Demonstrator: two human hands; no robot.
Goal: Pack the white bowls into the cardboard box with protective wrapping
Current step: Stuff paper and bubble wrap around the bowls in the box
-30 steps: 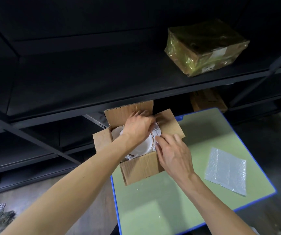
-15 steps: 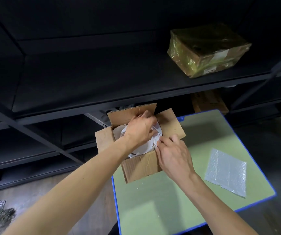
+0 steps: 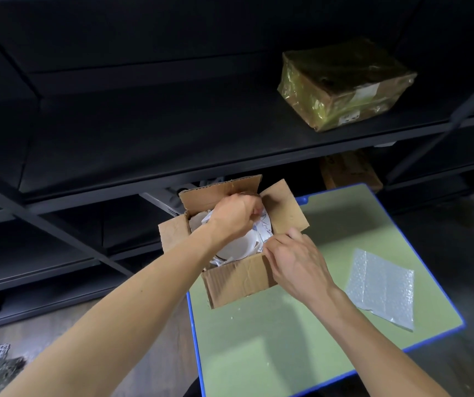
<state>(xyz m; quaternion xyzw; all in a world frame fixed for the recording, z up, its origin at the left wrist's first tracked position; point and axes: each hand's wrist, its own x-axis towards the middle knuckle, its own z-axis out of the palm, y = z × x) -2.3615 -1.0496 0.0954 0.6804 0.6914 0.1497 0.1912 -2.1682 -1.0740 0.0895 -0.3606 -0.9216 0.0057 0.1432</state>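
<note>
Nearby, bubble wrap sheet [image 3: 381, 287] on table [image 3: 287, 353]; parcel [image 3: 344, 84] on shelf [image 3: 172, 133].

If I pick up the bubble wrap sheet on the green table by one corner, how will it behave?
The bubble wrap sheet looks thin and creased, so it will probably droop, not stay flat. It seems light; a small push would likely slide it over the smooth green table.

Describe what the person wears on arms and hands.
Nothing worn shows. The left hand and right hand are ungloved, with no ring, watch or band visible. The left forearm and right forearm are bare to the frame edge; no sleeve is in view.
</note>
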